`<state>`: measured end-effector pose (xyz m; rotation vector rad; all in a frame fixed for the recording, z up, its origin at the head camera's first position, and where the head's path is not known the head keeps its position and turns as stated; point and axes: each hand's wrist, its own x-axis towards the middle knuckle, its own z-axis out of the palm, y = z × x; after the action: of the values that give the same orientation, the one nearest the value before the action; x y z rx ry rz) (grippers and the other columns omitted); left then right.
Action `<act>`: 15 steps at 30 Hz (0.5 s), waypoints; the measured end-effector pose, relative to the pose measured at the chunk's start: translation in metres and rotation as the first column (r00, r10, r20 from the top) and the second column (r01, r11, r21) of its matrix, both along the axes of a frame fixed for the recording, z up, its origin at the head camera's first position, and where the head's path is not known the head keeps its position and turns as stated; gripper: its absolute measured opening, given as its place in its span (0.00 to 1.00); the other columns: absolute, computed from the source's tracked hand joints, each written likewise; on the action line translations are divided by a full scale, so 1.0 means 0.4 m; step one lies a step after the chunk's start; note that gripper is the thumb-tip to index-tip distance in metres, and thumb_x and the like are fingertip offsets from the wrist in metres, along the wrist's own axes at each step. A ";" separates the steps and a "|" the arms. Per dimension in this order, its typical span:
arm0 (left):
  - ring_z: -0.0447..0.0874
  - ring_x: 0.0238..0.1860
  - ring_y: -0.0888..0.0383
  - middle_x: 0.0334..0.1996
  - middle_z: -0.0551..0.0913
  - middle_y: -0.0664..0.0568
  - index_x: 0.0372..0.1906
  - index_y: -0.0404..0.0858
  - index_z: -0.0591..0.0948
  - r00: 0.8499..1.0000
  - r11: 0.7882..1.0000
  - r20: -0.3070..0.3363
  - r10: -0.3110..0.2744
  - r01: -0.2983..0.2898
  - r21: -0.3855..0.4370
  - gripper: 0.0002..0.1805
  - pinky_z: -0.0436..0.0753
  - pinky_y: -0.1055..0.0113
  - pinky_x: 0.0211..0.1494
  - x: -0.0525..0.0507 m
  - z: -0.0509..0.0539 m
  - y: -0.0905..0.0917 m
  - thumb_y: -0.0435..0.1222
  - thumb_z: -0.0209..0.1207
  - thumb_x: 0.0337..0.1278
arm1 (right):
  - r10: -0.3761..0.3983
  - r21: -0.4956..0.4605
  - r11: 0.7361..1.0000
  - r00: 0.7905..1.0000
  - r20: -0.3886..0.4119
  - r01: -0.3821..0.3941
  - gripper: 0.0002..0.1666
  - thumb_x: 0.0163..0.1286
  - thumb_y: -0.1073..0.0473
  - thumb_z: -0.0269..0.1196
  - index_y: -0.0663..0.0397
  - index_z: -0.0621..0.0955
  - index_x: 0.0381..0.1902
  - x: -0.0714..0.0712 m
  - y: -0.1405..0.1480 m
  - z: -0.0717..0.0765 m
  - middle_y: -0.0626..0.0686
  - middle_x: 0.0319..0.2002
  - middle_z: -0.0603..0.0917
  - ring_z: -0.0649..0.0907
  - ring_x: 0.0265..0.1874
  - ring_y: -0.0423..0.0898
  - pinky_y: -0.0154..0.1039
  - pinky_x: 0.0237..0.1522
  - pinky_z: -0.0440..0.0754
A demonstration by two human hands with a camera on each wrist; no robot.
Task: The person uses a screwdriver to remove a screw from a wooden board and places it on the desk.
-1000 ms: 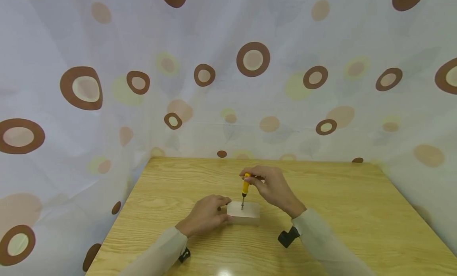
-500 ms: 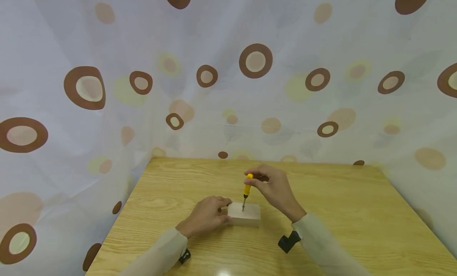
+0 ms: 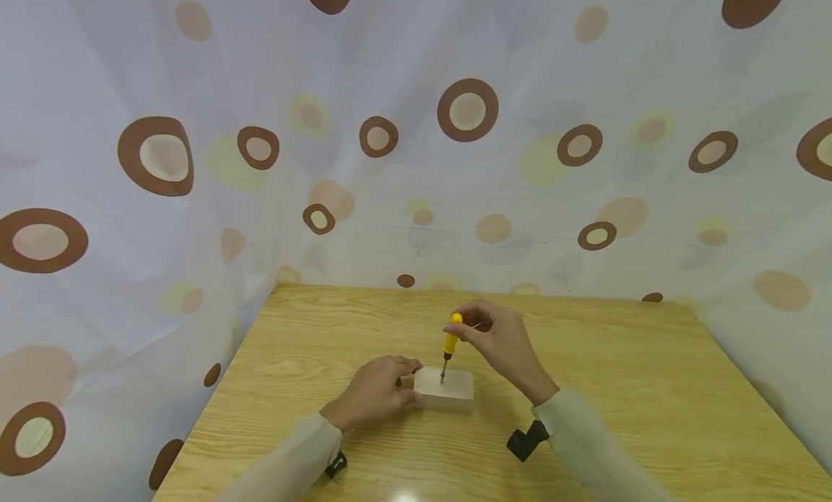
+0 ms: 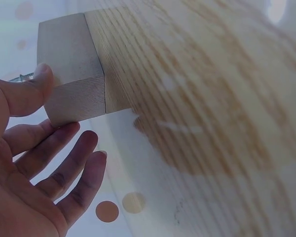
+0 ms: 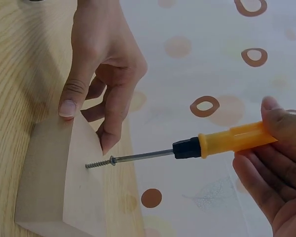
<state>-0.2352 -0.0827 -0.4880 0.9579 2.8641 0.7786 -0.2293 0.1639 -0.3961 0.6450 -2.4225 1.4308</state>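
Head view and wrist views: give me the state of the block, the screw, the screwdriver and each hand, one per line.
Block: lying flat on the table.
Screw: standing at the block's top face, thread exposed; depth inside hidden.
Screwdriver: tilted slightly, handle up, tip at the screw's head.
Left hand: gripping one end of the block.
Right hand: pinching the screwdriver's handle.

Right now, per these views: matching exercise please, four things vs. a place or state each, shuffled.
Things:
1. left hand
2. right hand
3. screw
4. wooden block

Places or states:
A. lies on the table
B. between screwdriver tip and block, thread showing
C. holds one end of the block
D. grips the yellow handle

Pairs: 1-C; 2-D; 3-B; 4-A
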 end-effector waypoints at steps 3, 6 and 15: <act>0.85 0.42 0.63 0.64 0.81 0.49 0.66 0.38 0.81 1.000 1.000 0.000 0.000 0.000 0.000 0.30 0.84 0.68 0.42 -0.001 0.000 0.000 0.49 0.69 0.64 | 0.035 -0.007 0.999 0.999 0.010 -0.035 0.11 0.67 0.53 0.73 0.50 0.88 0.44 -0.002 0.005 0.000 0.47 0.39 0.90 0.88 0.33 0.42 0.38 0.40 0.87; 0.85 0.42 0.63 0.64 0.82 0.49 0.66 0.38 0.81 1.000 1.000 0.000 -0.004 0.004 0.004 0.30 0.84 0.67 0.43 -0.002 -0.001 -0.001 0.49 0.69 0.64 | 0.123 0.002 0.992 0.992 0.013 -0.123 0.07 0.68 0.57 0.72 0.50 0.89 0.43 -0.006 0.012 0.005 0.47 0.41 0.89 0.89 0.36 0.44 0.38 0.43 0.87; 0.86 0.46 0.59 0.64 0.81 0.48 0.66 0.37 0.80 1.000 1.000 0.017 -0.021 0.020 0.021 0.30 0.85 0.66 0.47 -0.008 -0.004 -0.001 0.47 0.69 0.63 | 0.059 0.020 0.998 0.998 0.002 -0.059 0.14 0.69 0.51 0.71 0.47 0.88 0.50 -0.006 0.014 -0.003 0.43 0.42 0.89 0.88 0.37 0.40 0.38 0.41 0.87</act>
<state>-0.2383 -0.0832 -0.4896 0.9762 2.8326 0.8131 -0.2317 0.1694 -0.3975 0.7265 -2.4404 1.4318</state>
